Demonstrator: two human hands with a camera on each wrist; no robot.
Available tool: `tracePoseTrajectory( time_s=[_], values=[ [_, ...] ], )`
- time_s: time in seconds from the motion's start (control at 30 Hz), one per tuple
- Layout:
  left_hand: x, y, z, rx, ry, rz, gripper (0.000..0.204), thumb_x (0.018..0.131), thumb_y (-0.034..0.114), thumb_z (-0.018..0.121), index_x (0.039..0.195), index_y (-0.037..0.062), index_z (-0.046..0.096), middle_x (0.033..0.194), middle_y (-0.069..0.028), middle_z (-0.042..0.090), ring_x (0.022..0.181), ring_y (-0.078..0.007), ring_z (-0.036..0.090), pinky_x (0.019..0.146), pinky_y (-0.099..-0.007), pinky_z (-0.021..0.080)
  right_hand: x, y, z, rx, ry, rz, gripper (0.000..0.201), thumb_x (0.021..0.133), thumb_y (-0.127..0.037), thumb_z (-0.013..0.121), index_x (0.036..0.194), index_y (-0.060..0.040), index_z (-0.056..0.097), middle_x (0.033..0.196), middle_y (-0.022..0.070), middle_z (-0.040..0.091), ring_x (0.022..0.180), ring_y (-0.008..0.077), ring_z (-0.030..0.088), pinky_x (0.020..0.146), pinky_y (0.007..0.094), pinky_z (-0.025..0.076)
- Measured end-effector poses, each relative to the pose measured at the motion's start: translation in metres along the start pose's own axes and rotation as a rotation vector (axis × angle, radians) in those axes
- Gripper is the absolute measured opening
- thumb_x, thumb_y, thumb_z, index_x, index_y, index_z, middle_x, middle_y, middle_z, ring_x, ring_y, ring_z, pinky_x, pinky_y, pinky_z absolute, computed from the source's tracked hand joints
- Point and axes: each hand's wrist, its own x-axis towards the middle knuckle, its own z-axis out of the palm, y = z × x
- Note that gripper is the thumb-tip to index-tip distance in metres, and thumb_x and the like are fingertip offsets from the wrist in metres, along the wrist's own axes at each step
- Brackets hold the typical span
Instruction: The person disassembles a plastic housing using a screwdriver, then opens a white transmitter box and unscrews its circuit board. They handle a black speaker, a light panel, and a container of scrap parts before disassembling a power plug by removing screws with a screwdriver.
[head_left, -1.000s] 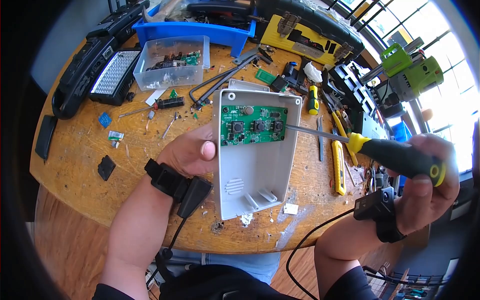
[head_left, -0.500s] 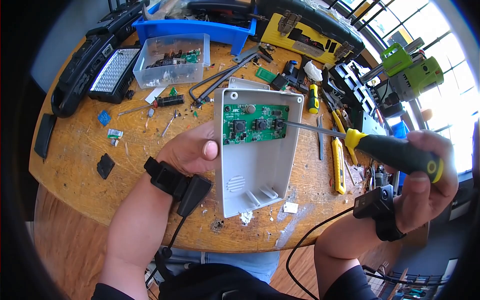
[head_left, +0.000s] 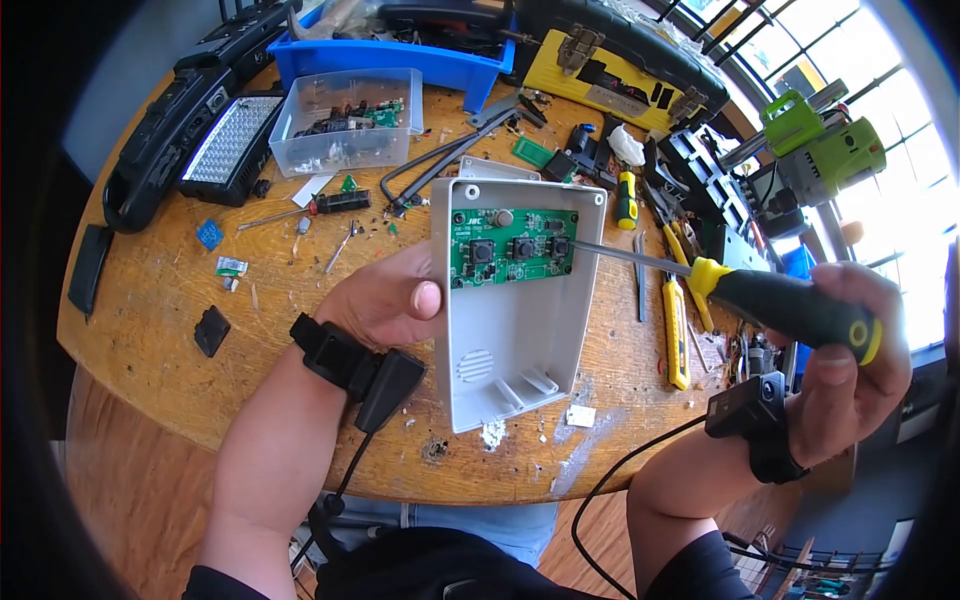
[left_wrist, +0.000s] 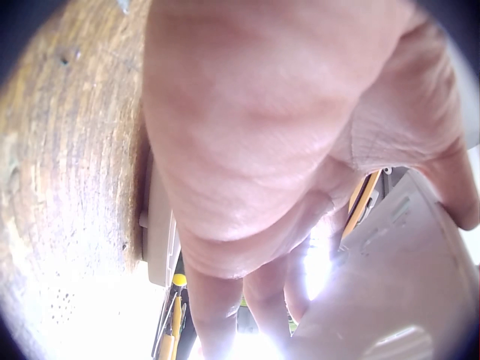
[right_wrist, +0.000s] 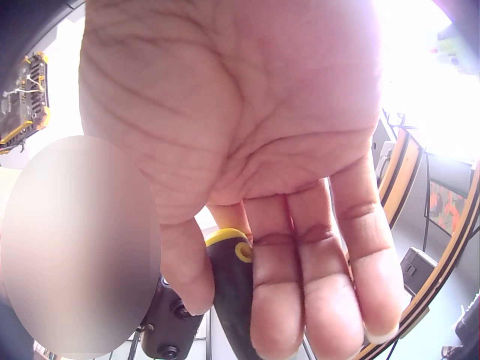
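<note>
My left hand (head_left: 385, 300) grips a light grey plastic housing (head_left: 515, 345) by its left side, thumb at the near edge and the other fingers hidden behind it. The open side of the housing faces me. Across its upper part sits a green circuit board (head_left: 515, 247) with a row of three black push buttons. In my right hand (head_left: 865, 340) is a screwdriver (head_left: 790, 305) with a black and yellow handle, held between thumb and fingers near the handle's end. Its shaft runs leftward over the housing's right wall, and the tip is right at the rightmost button.
A clear plastic box (head_left: 345, 150) of electronic parts stands at the back left, before a blue bin (head_left: 390, 60). A yellow utility knife (head_left: 676, 335) and pliers lie on the right. Several scraps dot the wooden table (head_left: 180, 370). A green drill press (head_left: 830, 160) stands at the far right.
The housing has tilted a little and shifted slightly right in my left hand. The screwdriver has moved slightly left, its tip going from the board's right edge onto the rightmost button.
</note>
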Motion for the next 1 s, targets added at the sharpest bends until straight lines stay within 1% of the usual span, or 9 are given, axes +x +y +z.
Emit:
tracePoseTrajectory(
  time_s=[0.17, 0.27, 0.47, 0.53, 0.63, 0.83, 0.9, 0.93, 1.0],
  values=[
    [-0.002, 0.002, 0.004, 0.003, 0.022, -0.012, 0.107, 0.053, 0.044, 0.085, 0.135, -0.0017, 0.033, 0.132, -0.0142, 0.045, 0.122, -0.0251, 0.044, 0.104, -0.0382, 0.032, 0.001, -0.003, 0.003, 0.006, -0.005, 0.002, 0.061, 0.077, -0.042, 0.068, 0.103, 0.0114, 0.055, 0.099, 0.0177, 0.057, 0.067, 0.0232, 0.063, 0.051, 0.0258, 0.052],
    [-0.001, 0.000, 0.002, 0.007, 0.017, 0.014, 0.107, 0.054, 0.044, 0.085, 0.136, -0.0010, 0.033, 0.132, -0.0143, 0.045, 0.121, -0.0253, 0.045, 0.104, -0.0384, 0.032, 0.001, -0.003, 0.003, -0.002, -0.016, 0.002, 0.059, 0.077, -0.041, 0.068, 0.103, 0.0110, 0.056, 0.099, 0.0175, 0.057, 0.068, 0.0228, 0.063, 0.052, 0.0255, 0.052],
    [-0.001, 0.001, 0.000, 0.046, 0.034, 0.009, 0.107, 0.054, 0.047, 0.084, 0.135, -0.0004, 0.034, 0.131, -0.0144, 0.046, 0.121, -0.0256, 0.045, 0.103, -0.0408, 0.035, 0.003, -0.009, 0.007, -0.011, -0.043, 0.006, 0.057, 0.076, -0.039, 0.068, 0.103, 0.0102, 0.056, 0.099, 0.0168, 0.057, 0.068, 0.0228, 0.064, 0.054, 0.0250, 0.052],
    [0.000, 0.000, -0.001, 0.020, 0.027, 0.053, 0.106, 0.054, 0.048, 0.084, 0.135, -0.0001, 0.035, 0.130, -0.0148, 0.046, 0.121, -0.0256, 0.045, 0.102, -0.0414, 0.036, 0.004, -0.010, 0.008, -0.006, -0.059, 0.009, 0.056, 0.076, -0.038, 0.068, 0.102, 0.0100, 0.056, 0.099, 0.0165, 0.057, 0.068, 0.0229, 0.064, 0.054, 0.0248, 0.052],
    [0.000, 0.001, -0.002, 0.032, 0.035, 0.044, 0.105, 0.054, 0.047, 0.083, 0.134, 0.0001, 0.035, 0.130, -0.0151, 0.047, 0.120, -0.0264, 0.046, 0.102, -0.0418, 0.036, 0.005, -0.010, 0.010, 0.005, -0.071, 0.012, 0.056, 0.077, -0.039, 0.068, 0.102, 0.0098, 0.056, 0.099, 0.0164, 0.058, 0.068, 0.0232, 0.064, 0.055, 0.0249, 0.052],
    [0.000, 0.000, -0.003, 0.010, 0.034, 0.057, 0.104, 0.055, 0.045, 0.084, 0.135, 0.0006, 0.035, 0.130, -0.0152, 0.047, 0.119, -0.0270, 0.046, 0.101, -0.0421, 0.036, 0.003, -0.006, 0.008, 0.007, 0.008, -0.021, 0.059, 0.078, -0.041, 0.068, 0.103, 0.0100, 0.054, 0.097, 0.0173, 0.058, 0.069, 0.0237, 0.064, 0.054, 0.0268, 0.053],
    [0.000, 0.000, -0.004, 0.011, 0.030, 0.044, 0.104, 0.055, 0.045, 0.084, 0.135, 0.0006, 0.035, 0.130, -0.0152, 0.047, 0.120, -0.0269, 0.046, 0.101, -0.0420, 0.036, 0.003, -0.006, 0.006, 0.179, -0.020, -0.073, 0.049, 0.078, -0.028, 0.071, 0.104, 0.0094, 0.053, 0.092, 0.0179, 0.062, 0.072, 0.0159, 0.062, 0.064, 0.0216, 0.046],
    [0.000, 0.000, -0.005, 0.012, 0.026, 0.030, 0.104, 0.055, 0.045, 0.084, 0.135, 0.0006, 0.034, 0.130, -0.0152, 0.047, 0.120, -0.0268, 0.046, 0.102, -0.0418, 0.036, 0.002, -0.006, 0.004, 0.179, -0.020, -0.073, 0.049, 0.078, -0.028, 0.071, 0.104, 0.0094, 0.053, 0.092, 0.0179, 0.062, 0.072, 0.0159, 0.062, 0.064, 0.0216, 0.046],
    [-0.001, 0.001, -0.002, 0.017, 0.035, 0.027, 0.105, 0.055, 0.046, 0.084, 0.135, 0.0005, 0.034, 0.130, -0.0151, 0.046, 0.120, -0.0269, 0.045, 0.102, -0.0416, 0.035, -0.001, -0.005, 0.000, 0.100, -0.077, -0.080, 0.058, 0.077, -0.038, 0.069, 0.106, 0.0110, 0.053, 0.097, 0.0197, 0.057, 0.072, 0.0254, 0.062, 0.053, 0.0284, 0.053]
  ],
)
